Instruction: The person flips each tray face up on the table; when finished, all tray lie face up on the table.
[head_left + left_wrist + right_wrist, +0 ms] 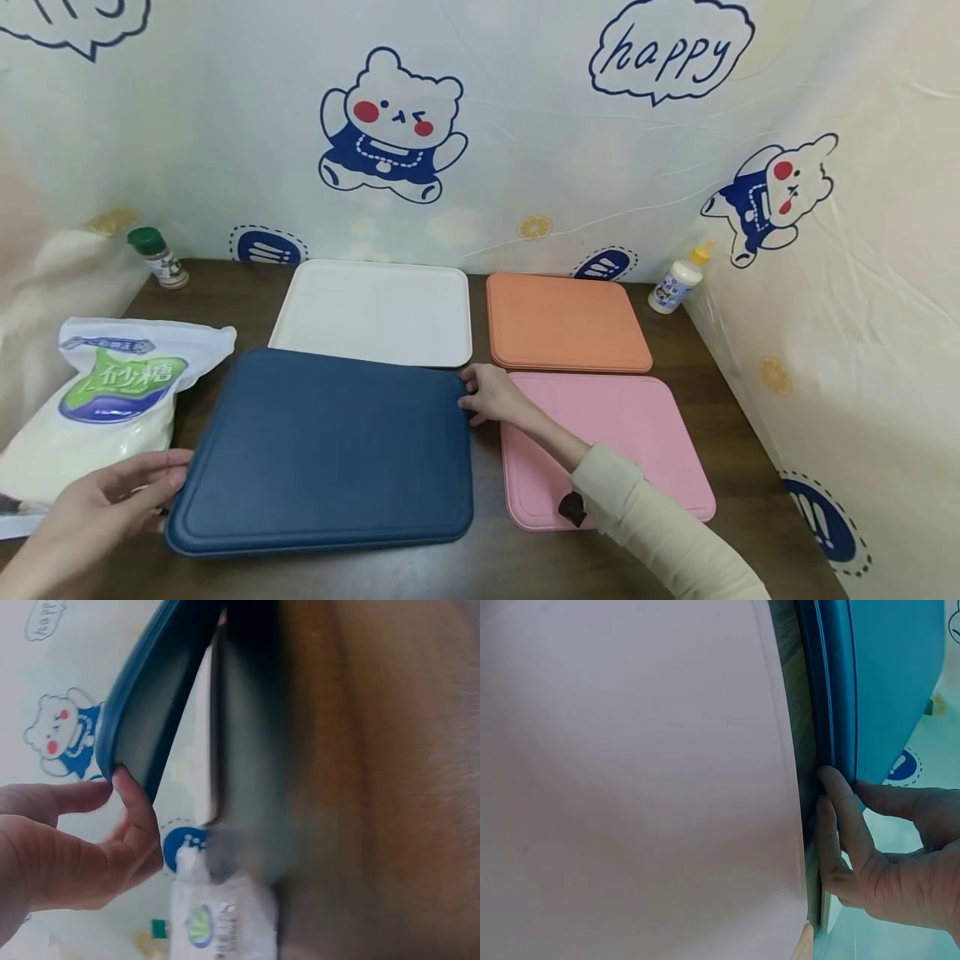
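Note:
A dark blue rectangular tray (330, 450) with rounded corners lies between my two hands in the head view. My left hand (112, 508) pinches its left edge between thumb and fingers. In the left wrist view the tray's edge (127, 697) stands raised over the wooden table. My right hand (491, 393) pinches the far right corner, and in the right wrist view its thumb and fingers grip the blue rim (840, 697). A pink tray (600, 442) lies under my right forearm. The white tray (375, 308) is just beyond the blue one.
An orange tray (566, 321) lies at the back right. By my left hand stands a white bag labelled as sugar (120, 400). A green-capped jar (159, 258) is at the back left, a yellow-tipped bottle (678, 282) at the back right. Printed cloth (525, 150) surrounds the table.

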### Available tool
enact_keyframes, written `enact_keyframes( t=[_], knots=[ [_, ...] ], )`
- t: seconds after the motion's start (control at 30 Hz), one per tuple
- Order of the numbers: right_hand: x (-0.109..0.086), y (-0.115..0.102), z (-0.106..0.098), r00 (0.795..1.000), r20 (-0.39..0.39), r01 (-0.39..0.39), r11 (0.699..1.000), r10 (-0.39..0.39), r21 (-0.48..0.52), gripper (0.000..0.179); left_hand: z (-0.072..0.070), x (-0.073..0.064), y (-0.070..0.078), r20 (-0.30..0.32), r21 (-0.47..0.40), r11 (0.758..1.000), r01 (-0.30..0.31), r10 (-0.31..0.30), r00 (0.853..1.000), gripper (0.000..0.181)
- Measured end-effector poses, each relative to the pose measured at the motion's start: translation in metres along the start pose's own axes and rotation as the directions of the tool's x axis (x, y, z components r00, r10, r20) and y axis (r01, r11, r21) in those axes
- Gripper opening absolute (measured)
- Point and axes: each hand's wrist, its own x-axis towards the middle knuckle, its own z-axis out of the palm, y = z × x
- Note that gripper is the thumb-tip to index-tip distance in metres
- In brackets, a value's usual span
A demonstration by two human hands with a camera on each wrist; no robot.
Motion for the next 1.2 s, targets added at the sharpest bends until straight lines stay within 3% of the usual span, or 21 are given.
enact_keyframes(
  t=[0.07, 0.13, 0.2, 0.27, 0.33, 0.4, 0.5, 0.53, 0.57, 0.8, 0.93, 1.0, 1.17, 1.2],
  knots=[
    [0.002, 0.000, 0.001, 1.000, 0.013, 0.000, 1.000, 0.000, 0.023, 0.039, -0.004, -0.004, 0.002, -0.019, -0.080, 0.997, -0.019, 0.017, 1.000, 0.048],
    [0.004, 0.000, 0.002, 1.000, 0.022, -0.012, 0.998, 0.011, 0.055, 0.040, -0.007, -0.006, 0.004, -0.030, -0.225, 0.973, -0.047, 0.041, 0.999, 0.028],
    [0.005, 0.000, 0.004, 0.999, 0.031, -0.027, 0.995, 0.024, 0.096, 0.041, -0.010, -0.007, 0.006, -0.042, -0.401, 0.911, -0.092, 0.082, 0.996, 0.024],
    [0.006, -0.002, 0.007, 0.999, 0.042, -0.037, 0.990, 0.032, 0.133, 0.042, -0.014, -0.008, 0.007, -0.064, -0.565, 0.807, -0.170, 0.163, 0.985, 0.033],
    [0.006, -0.005, 0.011, 0.998, 0.051, -0.042, 0.984, 0.034, 0.172, 0.043, -0.017, -0.008, 0.012, -0.092, -0.665, 0.699, -0.261, 0.271, 0.958, 0.037],
    [0.007, -0.007, 0.017, 0.998, 0.061, -0.042, 0.978, 0.031, 0.202, 0.044, -0.020, -0.009, 0.018, -0.115, -0.708, 0.609, -0.357, 0.400, 0.909, 0.042],
    [0.009, -0.011, 0.024, 0.998, 0.065, -0.039, 0.971, 0.024, 0.235, 0.044, -0.024, -0.010, 0.029, -0.113, -0.743, 0.522, -0.418, 0.518, 0.848, 0.046],
    [0.010, -0.012, 0.027, 0.998, 0.066, -0.036, 0.969, 0.021, 0.245, 0.044, -0.025, -0.011, 0.032, -0.104, -0.749, 0.512, -0.421, 0.537, 0.837, 0.047],
    [0.012, -0.013, 0.031, 0.997, 0.069, -0.034, 0.966, 0.017, 0.257, 0.044, -0.026, -0.012, 0.036, -0.089, -0.753, 0.514, -0.412, 0.540, 0.837, 0.048],
    [0.019, -0.022, 0.049, 0.996, 0.086, -0.009, 0.948, -0.020, 0.318, 0.044, -0.025, -0.022, 0.066, -0.029, -0.757, 0.560, -0.335, 0.484, 0.874, 0.047],
    [0.019, -0.029, 0.058, 0.992, 0.117, -0.011, 0.927, -0.036, 0.375, 0.047, -0.015, -0.027, 0.091, 0.000, -0.792, 0.544, -0.278, 0.455, 0.891, 0.047],
    [0.019, -0.032, 0.060, 0.989, 0.137, -0.011, 0.919, -0.047, 0.394, 0.047, -0.008, -0.029, 0.105, 0.021, -0.807, 0.528, -0.264, 0.472, 0.881, 0.046],
    [0.014, -0.043, 0.052, 0.978, 0.180, 0.024, 0.919, -0.103, 0.394, 0.041, 0.014, -0.035, 0.136, 0.064, -0.825, 0.502, -0.260, 0.541, 0.839, 0.046],
    [0.011, -0.049, 0.046, 0.975, 0.184, 0.042, 0.918, -0.124, 0.394, 0.040, 0.018, -0.036, 0.141, 0.070, -0.829, 0.500, -0.252, 0.539, 0.840, 0.047]
  ],
)
